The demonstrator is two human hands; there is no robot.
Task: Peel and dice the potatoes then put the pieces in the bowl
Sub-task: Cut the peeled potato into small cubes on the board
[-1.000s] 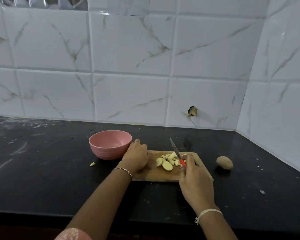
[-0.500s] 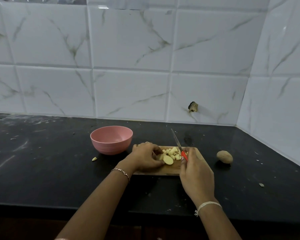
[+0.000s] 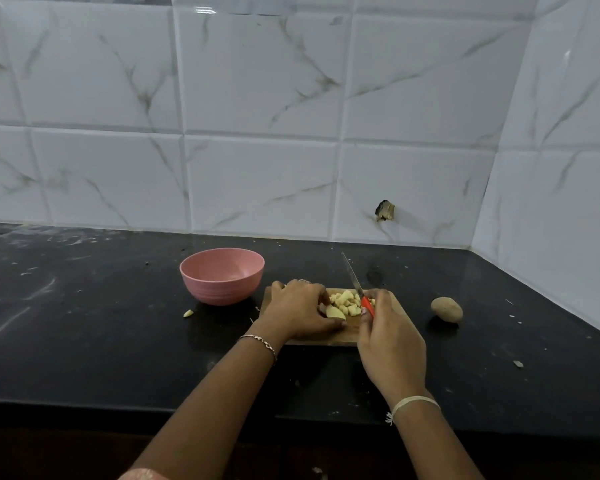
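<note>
A wooden cutting board [image 3: 394, 308] lies on the black counter with a heap of diced potato pieces [image 3: 347, 302] on it. My left hand [image 3: 300, 311] is on the board's left half, its fingers curled round a larger peeled potato slice [image 3: 335, 312]. My right hand [image 3: 388, 344] grips the red handle of a small knife [image 3: 352, 277], whose blade points up and away over the pieces. The pink bowl [image 3: 222, 273] stands left of the board and looks empty. An unpeeled potato [image 3: 446, 309] rests on the counter to the right.
One stray potato bit [image 3: 188, 313] lies on the counter below the bowl. Small scraps dot the counter on the right. White tiled walls close the back and the right corner. The counter's front edge runs just below my forearms.
My left hand moved right from the board's left edge onto the potato slice and took hold of it. The right hand with the knife stayed almost in place.
</note>
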